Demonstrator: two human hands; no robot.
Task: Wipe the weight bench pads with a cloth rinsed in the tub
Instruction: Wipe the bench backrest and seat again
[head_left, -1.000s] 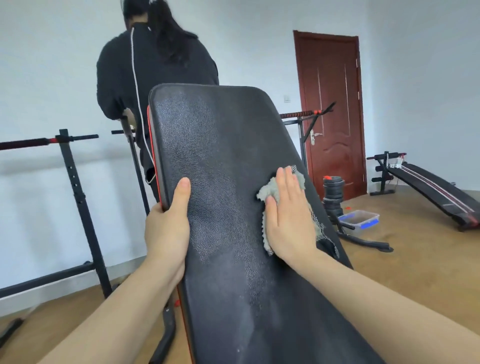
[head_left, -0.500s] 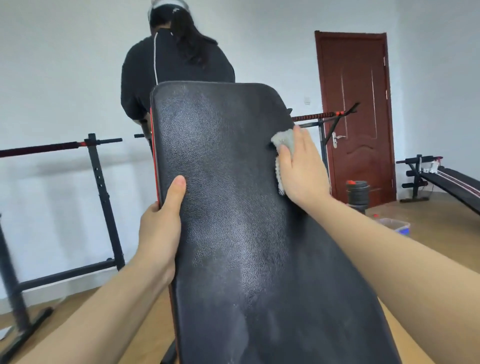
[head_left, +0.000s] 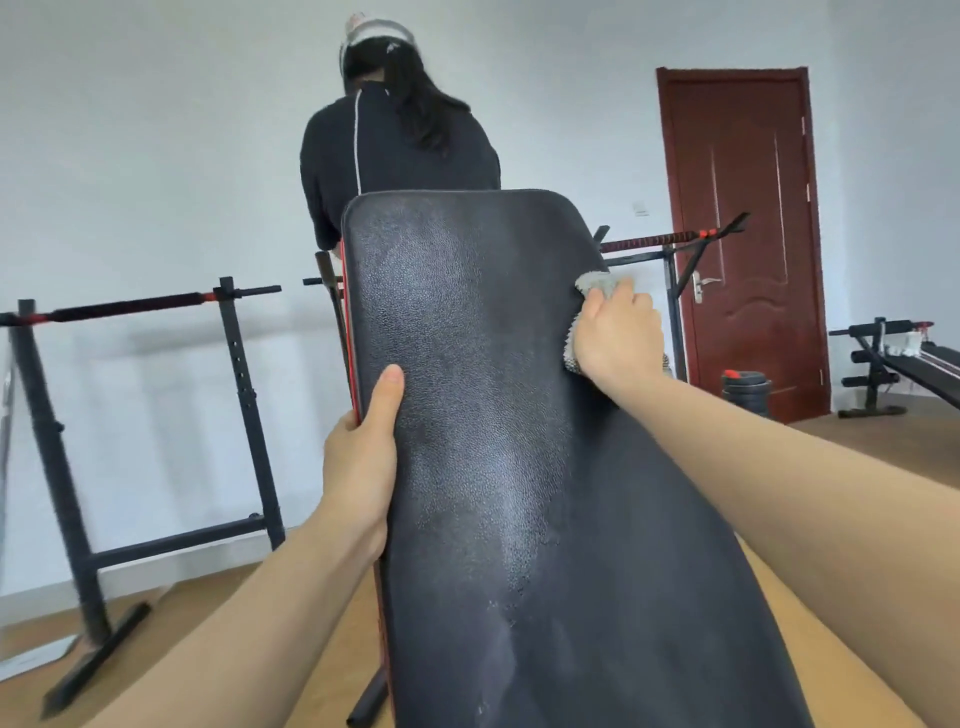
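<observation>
Inclined black bench pad fills centre, surface wet-streaked. Left hand clamps pad's left edge, thumb on top face, fingers wrapped behind. Right hand curled over grey cloth, pressing it on pad's upper right edge; cloth pokes out above fingers and beside wrist. Second person stands just beyond pad top, back turned.
</observation>
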